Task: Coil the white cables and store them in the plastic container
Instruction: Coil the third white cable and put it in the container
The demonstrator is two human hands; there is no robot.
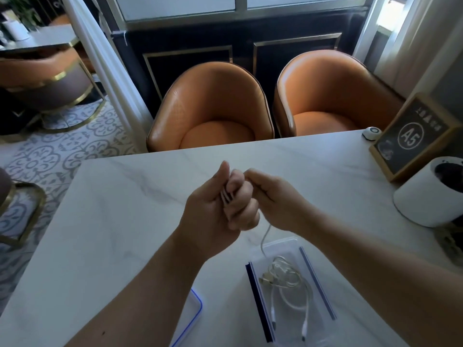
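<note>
My left hand point(220, 204) is closed around several loops of a white cable point(265, 236), held above the marble table. My right hand point(278, 199) pinches the same cable right beside the left fingers. A loose strand of it hangs down toward the clear plastic container point(310, 324), which lies open on the table near me. Inside the container rest other white cables point(288, 284), coiled loosely, with their plugs toward the near end. The container's lid point(195, 311), clear with a blue rim, lies to its left, partly hidden by my left forearm.
A white round pot point(426, 196) and a framed A5 sign point(411, 139) stand at the table's right side, with a small white button device point(372, 133) behind them. Two orange chairs point(213, 108) face the table's far edge point(250, 142).
</note>
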